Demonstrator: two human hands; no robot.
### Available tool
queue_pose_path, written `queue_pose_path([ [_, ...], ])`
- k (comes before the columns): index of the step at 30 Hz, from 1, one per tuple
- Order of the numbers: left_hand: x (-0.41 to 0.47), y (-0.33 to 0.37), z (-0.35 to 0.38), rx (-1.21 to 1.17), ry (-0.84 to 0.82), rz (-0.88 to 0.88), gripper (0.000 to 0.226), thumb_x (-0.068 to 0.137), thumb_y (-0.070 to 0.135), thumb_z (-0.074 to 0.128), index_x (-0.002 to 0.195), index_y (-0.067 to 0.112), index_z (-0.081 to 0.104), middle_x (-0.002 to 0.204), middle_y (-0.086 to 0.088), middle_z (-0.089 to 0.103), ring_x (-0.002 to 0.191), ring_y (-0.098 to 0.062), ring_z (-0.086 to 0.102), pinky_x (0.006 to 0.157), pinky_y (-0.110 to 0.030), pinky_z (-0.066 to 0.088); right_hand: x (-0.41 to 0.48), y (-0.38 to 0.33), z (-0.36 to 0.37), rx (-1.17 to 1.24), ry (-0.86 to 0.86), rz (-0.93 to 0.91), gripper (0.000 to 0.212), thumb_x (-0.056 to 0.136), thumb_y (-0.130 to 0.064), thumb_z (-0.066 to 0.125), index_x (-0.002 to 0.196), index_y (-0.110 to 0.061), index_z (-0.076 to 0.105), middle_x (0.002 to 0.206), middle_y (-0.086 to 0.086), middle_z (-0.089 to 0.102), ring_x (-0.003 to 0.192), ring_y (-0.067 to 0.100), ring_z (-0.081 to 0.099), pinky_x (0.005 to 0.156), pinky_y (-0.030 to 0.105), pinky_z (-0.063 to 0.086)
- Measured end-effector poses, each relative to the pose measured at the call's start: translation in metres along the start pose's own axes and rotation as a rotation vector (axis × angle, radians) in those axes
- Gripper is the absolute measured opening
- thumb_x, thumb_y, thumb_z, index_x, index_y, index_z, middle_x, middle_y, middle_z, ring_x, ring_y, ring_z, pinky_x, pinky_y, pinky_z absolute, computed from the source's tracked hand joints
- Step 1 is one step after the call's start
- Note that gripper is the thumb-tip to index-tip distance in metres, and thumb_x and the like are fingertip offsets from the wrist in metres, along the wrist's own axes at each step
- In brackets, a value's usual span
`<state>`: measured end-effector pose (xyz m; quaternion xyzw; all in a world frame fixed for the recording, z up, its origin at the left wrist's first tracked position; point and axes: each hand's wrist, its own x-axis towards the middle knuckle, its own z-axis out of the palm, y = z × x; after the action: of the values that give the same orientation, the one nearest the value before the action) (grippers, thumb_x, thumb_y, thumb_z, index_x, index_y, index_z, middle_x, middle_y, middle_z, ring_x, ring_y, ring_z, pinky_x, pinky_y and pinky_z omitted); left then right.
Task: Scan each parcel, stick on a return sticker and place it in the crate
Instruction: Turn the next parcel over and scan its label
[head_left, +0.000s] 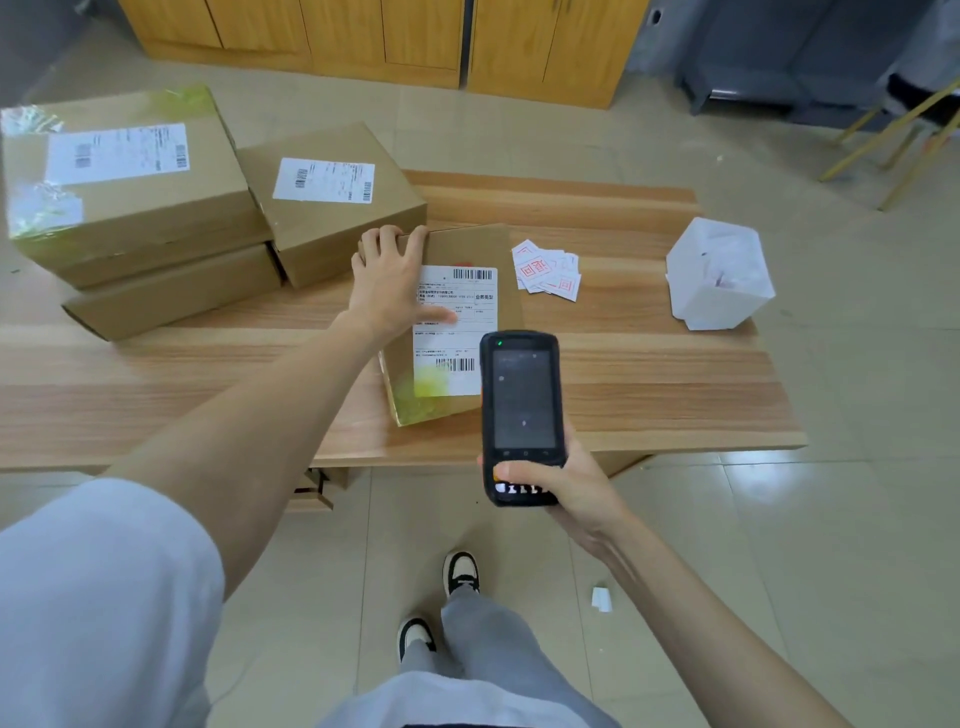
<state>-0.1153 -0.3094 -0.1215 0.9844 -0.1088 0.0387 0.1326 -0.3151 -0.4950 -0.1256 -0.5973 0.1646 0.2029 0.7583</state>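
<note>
- Desk (649, 374): low, long top in striped light and mid-brown wood grain, standing on the floor; carries all parcels, stickers and the white container.
- Floor (857, 467): large glossy beige tiles; a small scrap of white paper (601, 598) lies near the person's feet.
- Cabinets (363, 36): row of yellow-wood doors along the far wall.
- Grey furniture (779, 62): far right corner, blurred; slanted pale wooden legs (893, 140) beside it.
- Flat parcel (467, 247): brown cardboard, lying flat at the desk's middle, white barcode label (457, 332) facing up, yellowish tape at its near corner.
- Left hand (389, 280): laid flat on the flat parcel's far left part, fingers spread and reaching its far edge, thumb stretched onto the label.
- Right hand (561, 488): wrapped round the lower end of the scanner, thumb across its keys.
- Scanner (522, 410): black handheld, dark screen up, small green light at its top; held above the flat parcel's near right corner.
- Return stickers (545, 270): loose heap of white squares with red print, just right of the flat parcel.
- Waiting parcels: large taped box (130, 208) stacked on a long flat box (171, 291) at the desk's left end; medium box (332, 228) beside them, touching the flat parcel's far corner.
- White container (719, 275): boxy, translucent, near the desk's right end, well apart from the stickers.
</note>
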Motion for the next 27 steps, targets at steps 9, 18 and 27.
queue_pose_path([
  [9,0.03,-0.014,0.003,-0.067,-0.125,-0.054,0.117,0.051,0.062,0.079,0.143,0.015,0.024,0.135,-0.019,0.034,0.128,-0.035,0.027,0.097,-0.053,0.04,0.051,-0.026,-0.036,0.004,0.12,0.039,0.076,0.052,-0.003,0.077,0.123,-0.015,0.05,0.109,0.013,0.069,0.097,0.032,0.067,0.077,0.038,0.057],
  [18,0.081,-0.03,0.016,-0.111,-0.387,-0.18,0.116,0.054,0.061,0.079,0.145,0.019,0.022,0.132,-0.016,0.037,0.128,-0.035,0.025,0.106,-0.05,0.03,0.138,-0.034,-0.115,-0.101,0.328,0.167,0.064,0.068,0.013,0.073,0.121,-0.009,0.045,0.102,0.008,0.061,0.08,0.017,0.058,0.066,0.026,0.048],
  [27,0.122,-0.026,0.02,-0.069,-0.505,-0.212,0.11,0.057,0.052,0.083,0.143,0.02,0.023,0.137,-0.014,0.035,0.131,-0.033,0.025,0.109,-0.045,0.025,0.189,-0.015,-0.146,-0.205,0.352,0.181,0.064,0.066,0.012,0.076,0.112,-0.014,0.04,0.102,0.004,0.056,0.08,0.013,0.057,0.064,0.022,0.045],
])
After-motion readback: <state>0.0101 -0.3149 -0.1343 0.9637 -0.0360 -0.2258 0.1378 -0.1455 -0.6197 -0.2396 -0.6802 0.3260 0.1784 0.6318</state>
